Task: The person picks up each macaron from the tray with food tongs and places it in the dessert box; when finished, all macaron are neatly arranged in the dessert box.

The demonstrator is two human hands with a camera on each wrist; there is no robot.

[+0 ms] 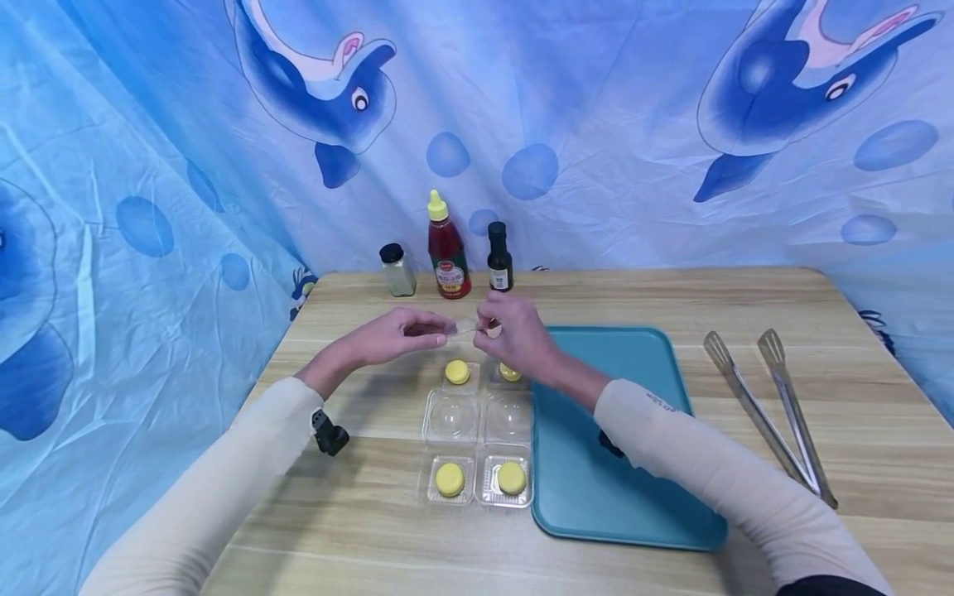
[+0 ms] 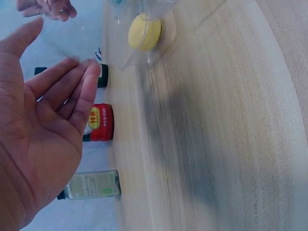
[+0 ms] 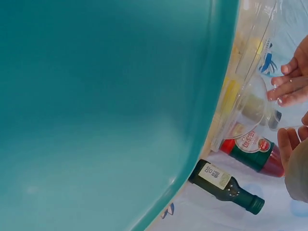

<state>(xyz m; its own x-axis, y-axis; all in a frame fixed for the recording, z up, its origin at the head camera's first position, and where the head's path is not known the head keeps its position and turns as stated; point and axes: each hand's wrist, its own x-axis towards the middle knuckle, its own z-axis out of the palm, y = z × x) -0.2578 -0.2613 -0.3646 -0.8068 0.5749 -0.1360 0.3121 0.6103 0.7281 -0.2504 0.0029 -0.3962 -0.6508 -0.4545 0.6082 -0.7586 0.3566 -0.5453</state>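
Note:
Both hands meet above the far end of the containers. My left hand has its thumb and fingers about a thin clear plastic piece, whose exact kind I cannot tell. From the other side, my right hand pinches its edge with curled fingertips. Below the hands, two small clear boxes each hold a yellow macaron. Nearer me are two more clear boxes with macarons, their domed lids folded back. In the left wrist view the left palm shows, fingers fairly straight.
Right of the boxes lies a teal tray, under my right forearm. Metal tongs rest farther right. Along the back stand a black-capped spice jar, a red sauce bottle and a small dark bottle, before a blue dolphin-print curtain.

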